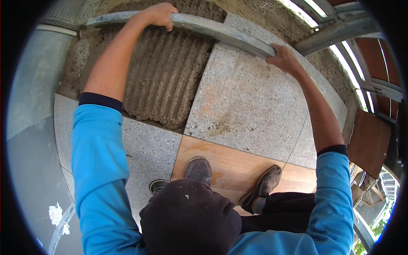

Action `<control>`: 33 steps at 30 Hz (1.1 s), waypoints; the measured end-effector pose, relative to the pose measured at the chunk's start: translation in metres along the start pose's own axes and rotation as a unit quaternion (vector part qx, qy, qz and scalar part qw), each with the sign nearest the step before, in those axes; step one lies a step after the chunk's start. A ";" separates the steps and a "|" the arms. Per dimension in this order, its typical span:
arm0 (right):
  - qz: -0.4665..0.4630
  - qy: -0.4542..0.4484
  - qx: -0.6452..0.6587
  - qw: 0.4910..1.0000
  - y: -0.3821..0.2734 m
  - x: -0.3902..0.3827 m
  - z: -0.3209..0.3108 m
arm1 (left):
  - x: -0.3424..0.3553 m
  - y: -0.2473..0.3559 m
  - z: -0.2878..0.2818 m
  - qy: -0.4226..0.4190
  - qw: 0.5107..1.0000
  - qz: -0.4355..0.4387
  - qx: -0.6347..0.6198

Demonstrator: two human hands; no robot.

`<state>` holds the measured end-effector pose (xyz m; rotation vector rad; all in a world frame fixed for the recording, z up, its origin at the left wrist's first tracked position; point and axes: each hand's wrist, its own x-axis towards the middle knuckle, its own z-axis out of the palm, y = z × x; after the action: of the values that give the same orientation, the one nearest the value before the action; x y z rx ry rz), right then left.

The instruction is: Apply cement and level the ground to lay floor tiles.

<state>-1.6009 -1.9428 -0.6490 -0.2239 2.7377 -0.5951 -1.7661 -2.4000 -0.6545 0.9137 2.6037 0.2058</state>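
A long, grey metal straightedge [212, 27] spans the far side of the floor and appears curved in this wide view. My left hand [159, 16] is closed round its left-middle part, above the mortar. At the right end, over a speckled tile, my right hand [284, 58] grips it with the fingers wrapped round the tip. Below the bar lies a bed of wet, grey-brown mortar [163, 80] combed into ridges. Beside it sits a large speckled grey tile [250, 97] with brownish smears. Whether the bar touches the tile or the mortar along its length, I cannot tell.
More speckled tiles [148, 142] border the mortar's near side. Shoes [198, 170] stand on and beside a wood-coloured panel [229, 157]. A grey wall [36, 89] rises at the left. Metal framing [340, 36] and a brown board [369, 142] stand at right. A dark cap [191, 216] covers the lower middle.
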 end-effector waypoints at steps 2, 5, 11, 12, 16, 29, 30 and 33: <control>-0.014 0.034 -0.020 0.999 0.018 -0.003 0.011 | 0.007 0.013 -0.004 0.002 1.000 0.006 0.013; 0.020 0.026 -0.015 0.999 0.011 -0.016 0.008 | 0.001 0.045 -0.010 -0.037 0.997 -0.068 0.004; -0.005 0.016 0.001 1.000 -0.017 -0.024 0.017 | -0.028 0.032 -0.001 -0.035 0.988 -0.148 -0.016; 0.006 0.012 0.001 1.000 -0.017 -0.027 0.019 | -0.031 0.041 -0.003 -0.037 0.987 -0.153 -0.018; -0.035 0.041 -0.021 0.998 -0.013 -0.043 0.027 | -0.043 0.060 -0.003 -0.071 0.987 -0.141 0.014; -0.042 0.036 -0.012 0.998 -0.039 -0.081 0.052 | -0.100 0.064 0.023 -0.049 0.990 -0.128 0.027; -0.033 0.029 -0.018 0.999 -0.041 -0.084 0.051 | -0.102 0.068 0.018 -0.051 0.991 -0.125 0.026; -0.018 0.009 -0.017 1.000 -0.052 -0.094 0.050 | -0.111 0.074 0.007 -0.165 0.979 -0.122 -0.007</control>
<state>-1.4917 -1.9875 -0.6432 -0.2775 2.7686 -0.5642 -1.6409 -2.4118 -0.6091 0.5604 2.3703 0.0038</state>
